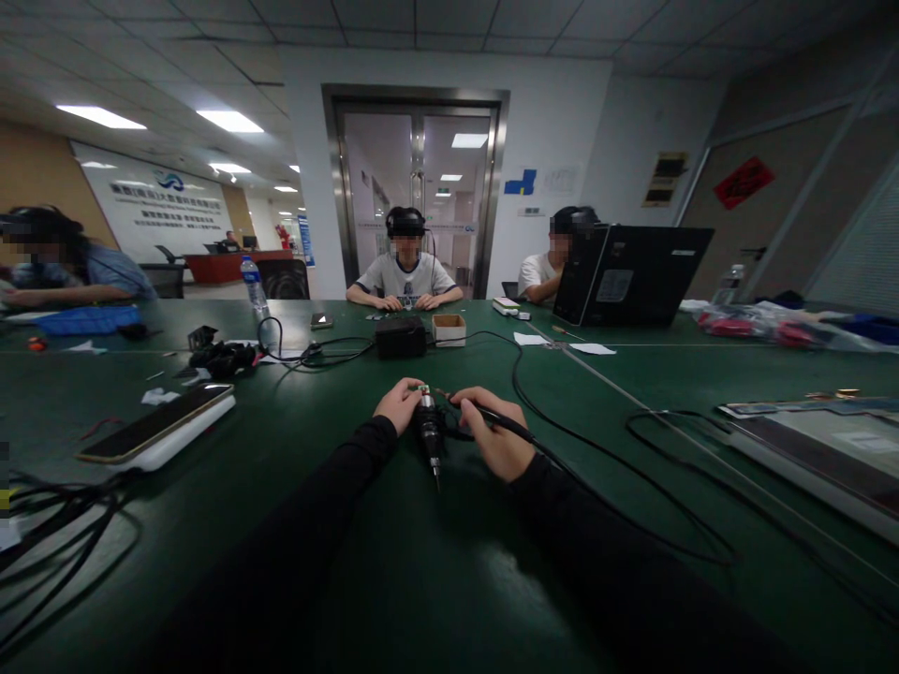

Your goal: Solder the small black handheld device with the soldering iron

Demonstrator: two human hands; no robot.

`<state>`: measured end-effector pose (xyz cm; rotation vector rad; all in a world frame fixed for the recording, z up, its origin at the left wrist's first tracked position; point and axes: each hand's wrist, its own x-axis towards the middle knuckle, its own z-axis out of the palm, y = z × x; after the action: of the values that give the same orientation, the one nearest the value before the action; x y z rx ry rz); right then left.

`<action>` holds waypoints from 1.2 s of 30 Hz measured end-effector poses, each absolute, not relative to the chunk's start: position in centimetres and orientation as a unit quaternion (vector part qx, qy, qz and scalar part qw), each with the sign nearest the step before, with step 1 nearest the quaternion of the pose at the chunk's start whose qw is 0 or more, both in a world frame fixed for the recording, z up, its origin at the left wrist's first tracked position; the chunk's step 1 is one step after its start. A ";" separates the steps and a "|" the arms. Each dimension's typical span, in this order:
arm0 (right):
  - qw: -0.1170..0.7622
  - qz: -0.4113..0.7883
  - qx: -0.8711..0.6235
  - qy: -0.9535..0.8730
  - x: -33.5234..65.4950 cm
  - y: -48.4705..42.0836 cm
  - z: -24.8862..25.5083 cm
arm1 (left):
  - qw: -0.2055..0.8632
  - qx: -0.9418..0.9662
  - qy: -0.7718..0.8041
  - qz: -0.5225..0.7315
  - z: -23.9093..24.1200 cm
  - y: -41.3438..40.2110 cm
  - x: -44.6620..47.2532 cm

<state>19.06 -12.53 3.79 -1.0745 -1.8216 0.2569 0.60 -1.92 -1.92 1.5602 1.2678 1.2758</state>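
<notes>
Over the green table point(295, 421), the fingers of my left hand point(397, 406) are closed on the far end of a dark screwdriver point(429, 432), which lies straight in front of me with its thin tip pointing back my way. My right hand point(500, 438) grips a soldering iron point(500, 420) like a pen, its point close to the screwdriver's far end; I can't tell whether the two touch. From the iron a black cord point(632, 526) runs past my right sleeve point(576, 534) and loops on the tabletop.

Just beyond my hands sit a black box point(401, 338) and, beside it, a small open carton point(449, 331). Off to my left a phone point(165, 421) rests on something white, with a water bottle point(254, 284) standing farther back. To my right lies a large flat panel point(821, 449), and behind it, toward the far edge, stands a black computer case point(632, 273). Across from me a person point(405, 273) in a headset sits with both hands on the table, in front of a glass door point(453, 178).
</notes>
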 end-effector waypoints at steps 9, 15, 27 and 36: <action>0.486 0.104 -0.442 -0.747 19.0 -12.6 4.2 | 0.273 0.651 0.575 0.415 -0.8 -2.8 0.3; 0.500 0.105 -0.438 -0.740 19.0 -12.8 4.2 | 0.324 0.617 0.587 0.412 0.2 -3.5 0.5; 0.511 0.124 -0.445 -0.725 19.2 -12.1 3.6 | 0.230 0.743 0.597 0.198 2.5 -7.8 1.3; 0.511 0.125 -0.446 -0.724 19.1 -12.3 3.5 | 0.179 0.764 0.604 0.136 4.1 -8.3 0.7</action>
<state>19.14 -12.27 3.47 -1.0726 -1.7439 0.3004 0.66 -8.30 4.10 2.1610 1.7079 0.3839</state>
